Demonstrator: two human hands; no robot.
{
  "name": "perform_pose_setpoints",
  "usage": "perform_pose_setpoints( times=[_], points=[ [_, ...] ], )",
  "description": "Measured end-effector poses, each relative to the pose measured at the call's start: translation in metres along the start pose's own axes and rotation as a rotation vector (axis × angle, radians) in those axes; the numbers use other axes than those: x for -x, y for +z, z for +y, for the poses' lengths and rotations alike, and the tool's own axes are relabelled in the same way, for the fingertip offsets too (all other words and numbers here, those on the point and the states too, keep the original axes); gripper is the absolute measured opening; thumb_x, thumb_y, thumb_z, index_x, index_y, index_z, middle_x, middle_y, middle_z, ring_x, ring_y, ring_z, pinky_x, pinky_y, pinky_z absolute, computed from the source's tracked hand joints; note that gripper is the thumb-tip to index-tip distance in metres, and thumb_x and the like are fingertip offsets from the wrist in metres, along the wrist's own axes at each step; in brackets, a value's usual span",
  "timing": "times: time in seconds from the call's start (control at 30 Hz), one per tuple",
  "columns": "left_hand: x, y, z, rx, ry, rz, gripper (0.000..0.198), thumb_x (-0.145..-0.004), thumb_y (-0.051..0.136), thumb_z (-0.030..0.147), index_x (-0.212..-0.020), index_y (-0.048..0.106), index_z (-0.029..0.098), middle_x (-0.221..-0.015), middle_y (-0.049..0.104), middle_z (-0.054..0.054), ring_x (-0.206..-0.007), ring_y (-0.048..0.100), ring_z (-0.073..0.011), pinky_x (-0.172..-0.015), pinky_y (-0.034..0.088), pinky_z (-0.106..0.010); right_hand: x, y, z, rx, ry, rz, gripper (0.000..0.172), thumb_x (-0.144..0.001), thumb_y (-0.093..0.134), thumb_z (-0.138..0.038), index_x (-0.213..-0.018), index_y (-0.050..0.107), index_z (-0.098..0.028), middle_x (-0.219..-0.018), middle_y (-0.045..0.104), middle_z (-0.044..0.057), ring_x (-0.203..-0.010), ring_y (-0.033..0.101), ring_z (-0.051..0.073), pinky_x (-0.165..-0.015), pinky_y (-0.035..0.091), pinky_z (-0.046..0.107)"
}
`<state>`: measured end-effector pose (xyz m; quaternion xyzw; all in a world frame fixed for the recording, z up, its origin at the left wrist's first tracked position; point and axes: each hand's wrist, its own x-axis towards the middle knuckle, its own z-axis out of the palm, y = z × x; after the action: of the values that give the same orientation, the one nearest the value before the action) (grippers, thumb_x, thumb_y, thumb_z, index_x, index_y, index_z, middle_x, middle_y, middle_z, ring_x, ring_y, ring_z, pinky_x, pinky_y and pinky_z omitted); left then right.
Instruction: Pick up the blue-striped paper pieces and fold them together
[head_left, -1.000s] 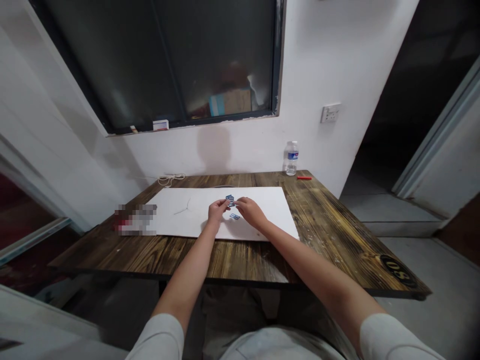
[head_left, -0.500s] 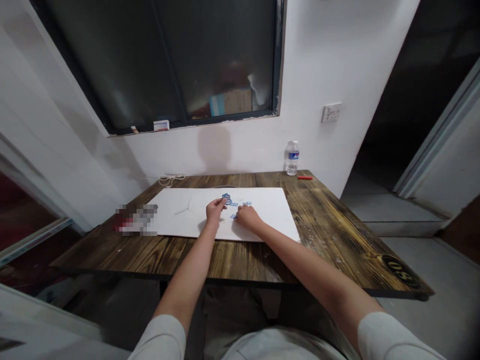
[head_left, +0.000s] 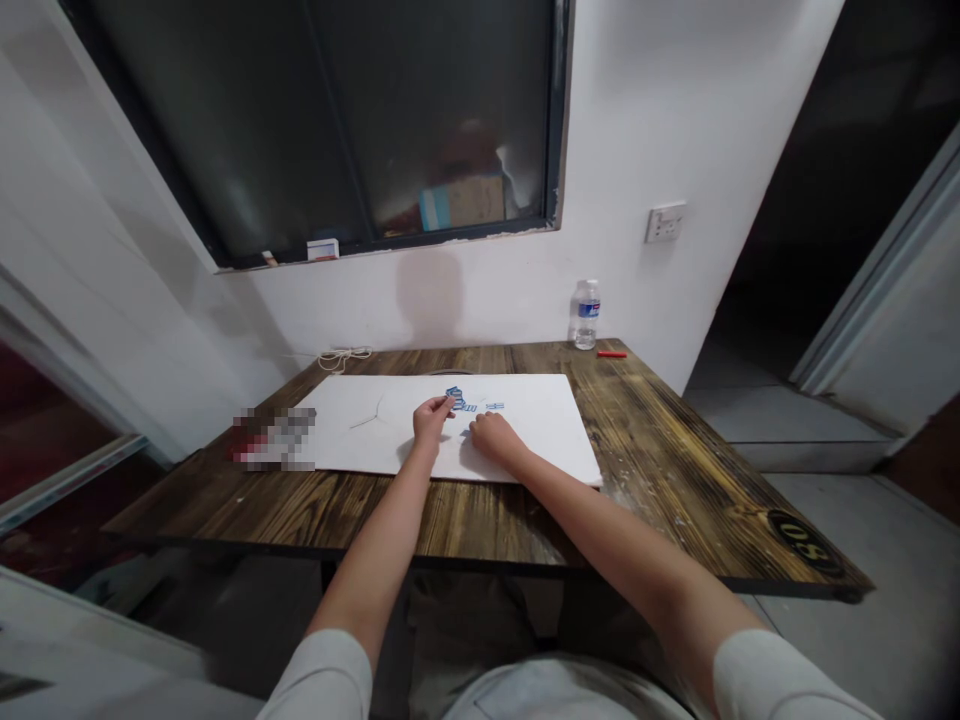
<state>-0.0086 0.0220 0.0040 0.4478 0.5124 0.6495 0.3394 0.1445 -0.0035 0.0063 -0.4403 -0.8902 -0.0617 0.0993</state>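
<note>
Head view: left hand (head_left: 430, 420) pinches blue piece (head_left: 454, 396); right hand (head_left: 491, 437) curled on white sheet (head_left: 544, 425), grip unclear. Risk: knuckles nudge laid pieces (head_left: 493, 406) askew.

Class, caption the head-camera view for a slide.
At a wooden table, the left hand touches small blue pieces on a white sheet; the right hand rests beside them.

A wooden table (head_left: 660, 440) stands against a white wall. At its far edge there is a plastic water bottle (head_left: 586, 315), upright, and just beside it lies a red pen (head_left: 611, 354). A white cord (head_left: 343, 355) lies at the far left. A socket (head_left: 665, 222) is on the wall, right of a dark window (head_left: 337, 120).
</note>
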Motion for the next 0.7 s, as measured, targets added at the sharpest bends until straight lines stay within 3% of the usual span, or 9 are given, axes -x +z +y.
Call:
perform_pose_setpoints(
  times=[0.23,0.47,0.6,0.7],
  points=[
    [0.001,0.000,0.001,0.017,-0.004,0.014,0.040,-0.052,0.084,0.046,-0.075,0.071,0.015,-0.066,0.068,-0.003,-0.054,0.058,-0.0120,-0.054,0.043,-0.023,0.000,-0.004,0.009,-0.186,0.181,0.066,0.024,-0.088,0.049,-0.007,-0.098,0.071,-0.009,-0.096,0.072,0.018,-0.089,0.067,0.024,-0.076,0.045,0.029],
    [0.003,0.001,0.001,-0.006,-0.014,0.011,0.042,-0.051,0.084,0.048,-0.075,0.071,0.016,-0.064,0.067,-0.002,-0.054,0.058,-0.0121,-0.052,0.041,-0.022,-0.003,-0.020,0.028,-0.779,0.325,0.307,0.011,-0.081,0.062,-0.014,-0.080,0.073,-0.016,-0.078,0.075,0.005,-0.073,0.068,0.016,-0.068,0.046,0.022],
    [0.003,0.003,0.003,-0.020,-0.030,-0.032,0.043,-0.049,0.085,0.049,-0.073,0.071,0.015,-0.059,0.065,-0.002,-0.053,0.058,-0.0129,-0.051,0.038,-0.022,-0.008,-0.020,0.029,-1.073,0.405,0.338,0.010,-0.081,0.065,-0.020,-0.075,0.071,-0.015,-0.068,0.072,0.002,-0.060,0.066,0.013,-0.059,0.046,0.020],
    [0.006,0.004,0.006,-0.013,-0.023,-0.090,0.045,-0.047,0.086,0.049,-0.072,0.071,0.015,-0.061,0.067,-0.003,-0.053,0.060,-0.0133,-0.053,0.039,-0.023,-0.009,-0.016,0.028,-1.117,0.415,0.344,0.012,-0.080,0.066,-0.022,-0.071,0.069,-0.015,-0.065,0.071,0.002,-0.058,0.066,0.013,-0.058,0.046,0.020]
  ],
)
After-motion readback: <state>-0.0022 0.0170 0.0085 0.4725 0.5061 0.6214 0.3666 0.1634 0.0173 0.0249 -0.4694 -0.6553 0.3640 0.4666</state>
